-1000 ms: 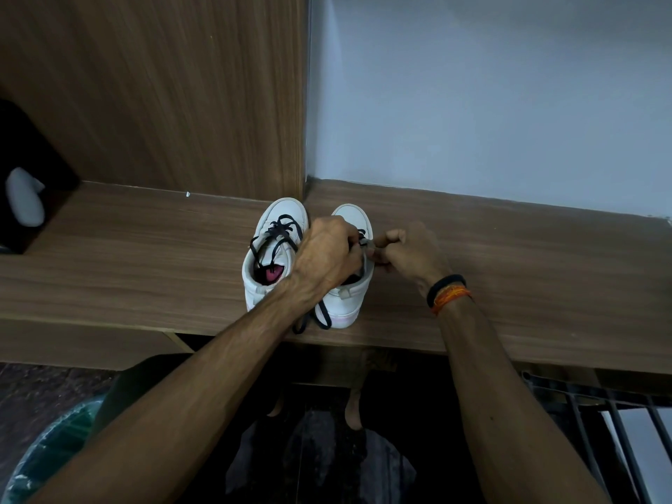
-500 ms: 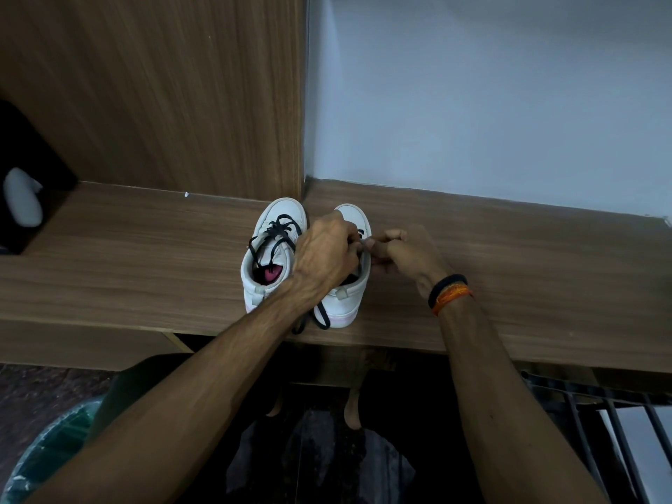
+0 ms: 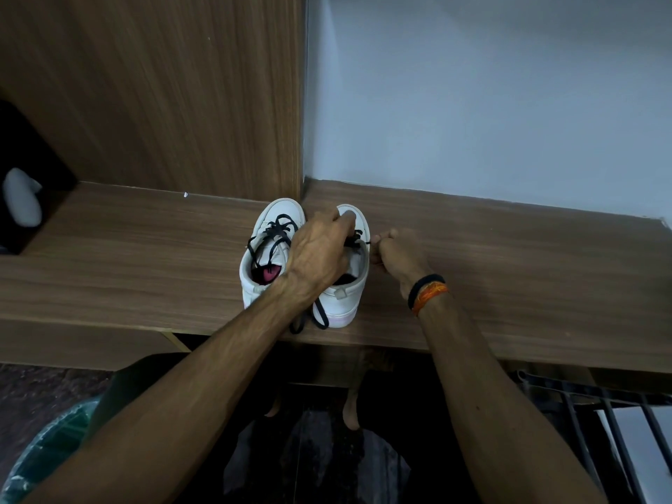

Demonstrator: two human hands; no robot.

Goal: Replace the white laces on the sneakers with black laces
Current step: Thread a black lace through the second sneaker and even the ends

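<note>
Two white sneakers stand side by side, toes toward the wall, on a wooden shelf (image 3: pixel 127 271). The left sneaker (image 3: pixel 269 245) carries loose black lacing across its tongue. My left hand (image 3: pixel 320 252) lies over the right sneaker (image 3: pixel 351 285), fingers curled down at its black lace (image 3: pixel 354 237). My right hand (image 3: pixel 396 254), with black and orange bands at the wrist, pinches the end of that lace just off the shoe's right side. A loop of black lace (image 3: pixel 320 318) hangs behind the right sneaker's heel near the shelf's front edge.
A wood panel (image 3: pixel 163 96) and a pale wall (image 3: pixel 491 103) back the shelf. A dark box with a white object (image 3: pixel 22 201) sits at far left. Below are my bare feet, a green bin (image 3: pixel 43 456) at lower left and a black metal rack (image 3: pixel 611 423) at lower right.
My right hand has pulled a little to the right, away from the right sneaker, drawing the lace out. My left hand has shifted slightly toward the toe.
</note>
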